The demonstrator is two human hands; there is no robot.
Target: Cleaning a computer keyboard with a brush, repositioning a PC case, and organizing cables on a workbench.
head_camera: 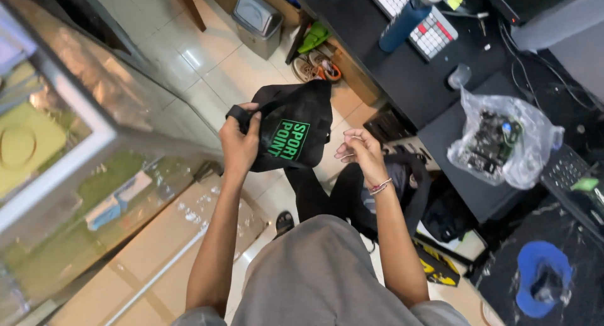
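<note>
Here the left hand (238, 145) clenches a black bag (296, 128) with a green label (285, 139); the right hand (362, 151) grasps its cord.

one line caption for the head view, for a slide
Seated person's left hand grips a black drawstring bag while the right hand pinches its cord beside a cluttered black desk.
</note>
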